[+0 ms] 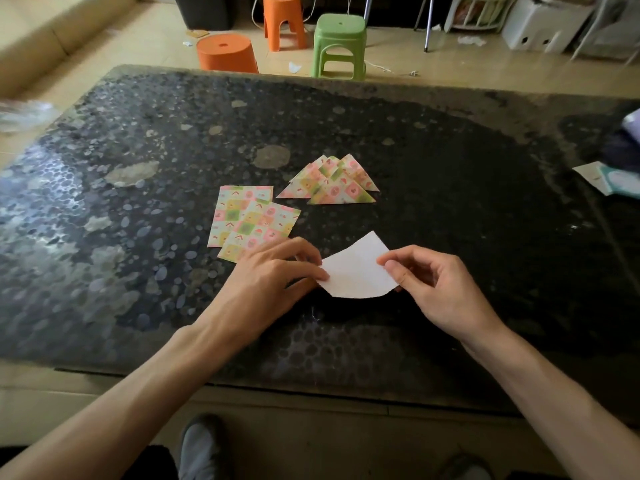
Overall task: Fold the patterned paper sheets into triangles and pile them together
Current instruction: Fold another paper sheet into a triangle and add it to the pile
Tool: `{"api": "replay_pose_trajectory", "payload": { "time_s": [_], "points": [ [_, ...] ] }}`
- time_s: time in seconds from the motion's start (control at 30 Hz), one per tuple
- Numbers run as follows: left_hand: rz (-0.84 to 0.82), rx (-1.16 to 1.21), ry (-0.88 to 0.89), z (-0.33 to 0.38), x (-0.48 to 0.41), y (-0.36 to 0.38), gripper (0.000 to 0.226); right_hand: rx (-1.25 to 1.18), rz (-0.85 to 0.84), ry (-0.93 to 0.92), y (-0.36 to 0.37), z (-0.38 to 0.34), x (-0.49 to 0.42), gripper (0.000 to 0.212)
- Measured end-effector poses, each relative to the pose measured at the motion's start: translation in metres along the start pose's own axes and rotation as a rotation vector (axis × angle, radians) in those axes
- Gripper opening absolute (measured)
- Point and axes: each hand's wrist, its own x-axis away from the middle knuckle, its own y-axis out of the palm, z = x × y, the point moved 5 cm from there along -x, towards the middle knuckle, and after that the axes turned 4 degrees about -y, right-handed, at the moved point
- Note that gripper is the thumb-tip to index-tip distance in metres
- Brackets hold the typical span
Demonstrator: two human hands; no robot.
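**Both hands on one sheet, white side up**

Two bare forearms [114,403] reach in from the bottom of my view, with a grey shoe [201,448] on the floor between them. At the near middle of the dark, mottled table [450,188], the left hand [273,271] and the right hand [433,285] share one paper sheet [356,271]. The sheet is bowed and turned so that I see only its white side. The left hand pinches its left edge between thumb and curled fingers. The right hand pinches its right corner between thumb and forefinger, the other fingers loosely curled beneath. I cannot tell whether the sheet touches the tabletop.

Just beyond the left hand, a few flat patterned sheets [249,223] lie overlapping, their pink, green and yellow checks facing up. The left hand's knuckles cover the nearest corner. A little further back and to the right, apart from the flat sheets, folded triangles [332,183] lie in a loose overlapping pile, points away from me.

At the table's right edge sit some pale paper scraps [602,178]; at its left edge I see something clear and blurred [24,114].

Beyond the table, on the tiled floor, stand a round orange stool [227,53], a taller orange stool [284,22] and a green stool [339,46].
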Motion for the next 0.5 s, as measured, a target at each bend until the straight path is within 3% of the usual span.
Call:
{"api": "replay_pose_trajectory", "payload": {
  "time_s": [0.1, 0.2, 0.4, 0.5],
  "points": [
    [-0.041, -0.100, 0.108, 0.005, 0.005, 0.006, 0.023, 0.271, -0.072, -0.104, -0.002, -0.002, 0.003, 0.029],
    [-0.081, -0.087, 0.102, 0.008, 0.005, 0.010, 0.025, 0.465, -0.226, -0.254, 0.007, -0.008, 0.010, 0.051],
    [-0.107, 0.018, 0.058, 0.014, 0.003, 0.015, 0.024, 0.484, -0.124, -0.361, 0.013, -0.006, 0.012, 0.016],
    [-0.141, -0.007, 0.116, 0.017, 0.006, 0.019, 0.024, 0.469, -0.052, -0.386, 0.005, -0.007, 0.010, 0.017]
  ]
}}
